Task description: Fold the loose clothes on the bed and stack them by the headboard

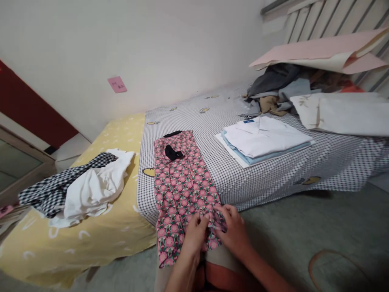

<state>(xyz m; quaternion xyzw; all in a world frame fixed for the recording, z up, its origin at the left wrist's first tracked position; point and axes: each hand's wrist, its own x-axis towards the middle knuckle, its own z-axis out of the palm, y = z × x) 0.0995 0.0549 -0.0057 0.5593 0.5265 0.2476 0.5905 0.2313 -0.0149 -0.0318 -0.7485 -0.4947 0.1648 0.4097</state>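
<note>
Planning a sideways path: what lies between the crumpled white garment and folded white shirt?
In the head view, the pink floral garment, lying partly on the checkered bedsheet.

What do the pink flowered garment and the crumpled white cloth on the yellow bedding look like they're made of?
The pink flowered garment looks like thin, matte printed fabric: the pattern shows no gloss. The crumpled white cloth seems soft and matte, judging by its loose folds. Cotton or synthetic, I can't tell for either.
</note>
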